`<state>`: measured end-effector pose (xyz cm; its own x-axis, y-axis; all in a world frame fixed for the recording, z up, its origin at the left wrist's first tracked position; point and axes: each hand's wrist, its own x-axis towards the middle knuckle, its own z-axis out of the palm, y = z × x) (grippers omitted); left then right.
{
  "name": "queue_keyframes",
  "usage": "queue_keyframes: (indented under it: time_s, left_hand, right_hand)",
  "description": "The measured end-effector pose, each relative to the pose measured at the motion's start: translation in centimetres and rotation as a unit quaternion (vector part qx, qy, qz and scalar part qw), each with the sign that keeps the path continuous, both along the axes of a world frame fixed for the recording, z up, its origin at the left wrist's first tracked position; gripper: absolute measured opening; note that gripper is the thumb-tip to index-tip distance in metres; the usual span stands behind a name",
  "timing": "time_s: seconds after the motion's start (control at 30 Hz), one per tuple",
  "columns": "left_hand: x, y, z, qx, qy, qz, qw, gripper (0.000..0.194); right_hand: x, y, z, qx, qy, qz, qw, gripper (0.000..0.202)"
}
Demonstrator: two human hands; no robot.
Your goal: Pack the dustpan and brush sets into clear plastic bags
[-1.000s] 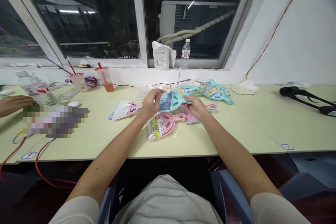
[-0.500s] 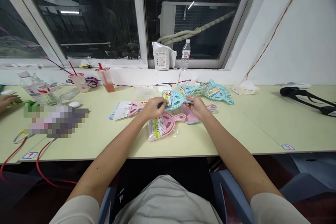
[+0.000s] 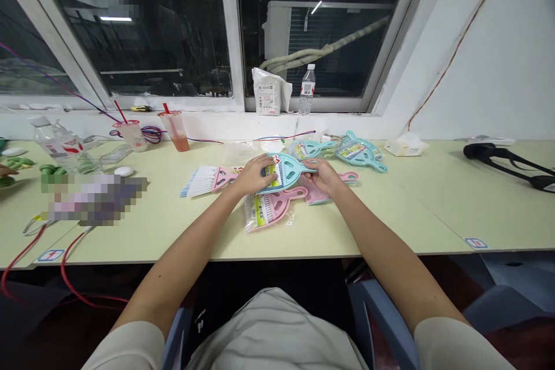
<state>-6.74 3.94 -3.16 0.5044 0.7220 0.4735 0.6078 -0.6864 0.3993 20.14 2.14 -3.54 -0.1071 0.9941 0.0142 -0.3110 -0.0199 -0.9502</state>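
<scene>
Between my two hands is a turquoise brush-and-dustpan set with a printed label, held above the table. My left hand is closed around its wide bristle end, thumb over the label. At the other end my right hand grips the handle. Just below lies a pink brush-and-dustpan set in a clear bag. A pink brush with pale bristles rests to the left, and a pink dustpan lies partly hidden under my right hand. More turquoise sets sit behind, to the right.
Along the back stand two drink cups, a large bottle and a tissue pack. The sill holds a water bottle and a white package. Another person's hand shows at far left. Black straps lie right.
My left hand's fingers have spread from a pinch to a wider grip on the turquoise set, which has tilted, its wide end lower. The other person's hand has drawn back leftward.
</scene>
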Motion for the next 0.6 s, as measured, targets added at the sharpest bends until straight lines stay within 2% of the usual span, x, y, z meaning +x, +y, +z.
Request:
queue_keyframes:
  time_s: [0.4,0.6]
  left_hand:
    - [0.01,-0.34,0.26,-0.003,0.001,-0.044,0.999,0.053]
    - [0.05,-0.35,0.29,-0.009,-0.027,-0.061,0.998,0.049]
  right_hand:
    - [-0.23,-0.04,0.23,-0.018,0.006,-0.006,1.000,0.004]
    - [-0.20,-0.11,0.26,-0.019,0.010,-0.005,1.000,0.005]
